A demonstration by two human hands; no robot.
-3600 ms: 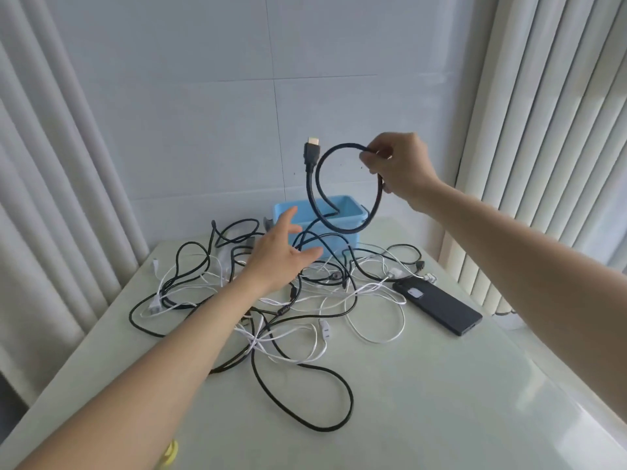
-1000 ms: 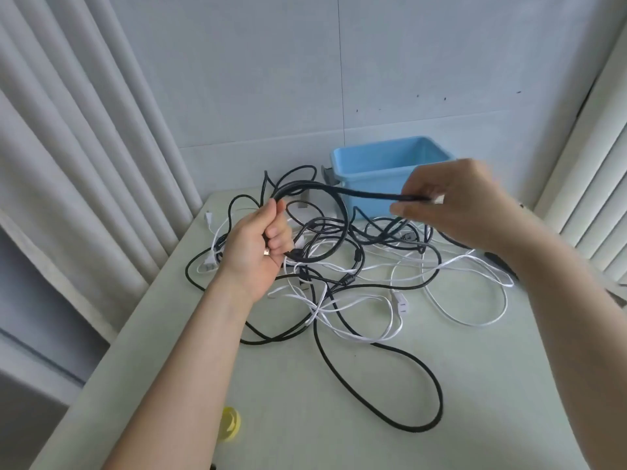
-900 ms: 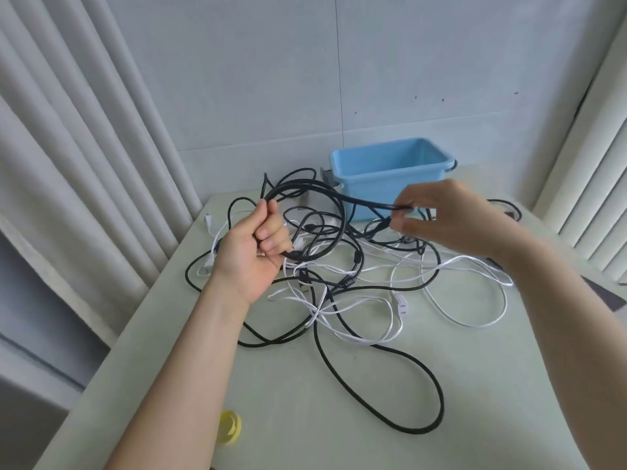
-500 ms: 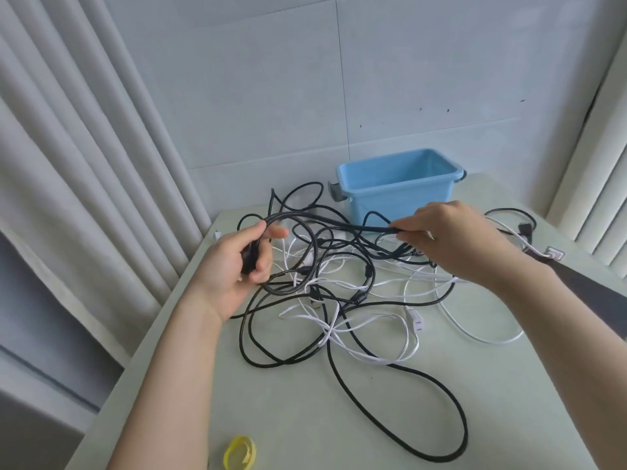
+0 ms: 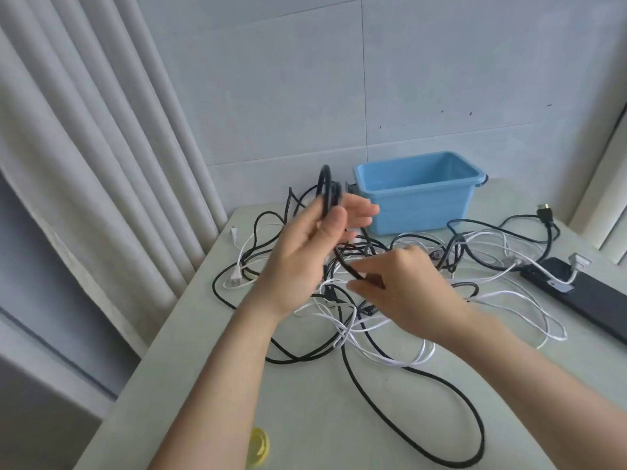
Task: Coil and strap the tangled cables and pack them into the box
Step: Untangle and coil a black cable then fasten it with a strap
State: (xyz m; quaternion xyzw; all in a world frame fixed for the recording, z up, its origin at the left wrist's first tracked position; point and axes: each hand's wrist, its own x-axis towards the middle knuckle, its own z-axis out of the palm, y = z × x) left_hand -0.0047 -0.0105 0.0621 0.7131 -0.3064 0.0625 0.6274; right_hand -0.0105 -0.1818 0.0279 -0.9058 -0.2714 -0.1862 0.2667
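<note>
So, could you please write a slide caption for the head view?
Left hand holds loops of a black cable; right hand pinches it, blue box behind.

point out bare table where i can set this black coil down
Bare table runs along the left edge, from the tangle down to the yellow strap. More lies inside the big black cable loop near you. Crowded: the middle, from the blue box across to the black flat device.

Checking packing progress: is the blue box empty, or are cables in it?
Seemingly empty: the blue box shows only bare inner walls, no cable over its rim; its floor is hidden.
</note>
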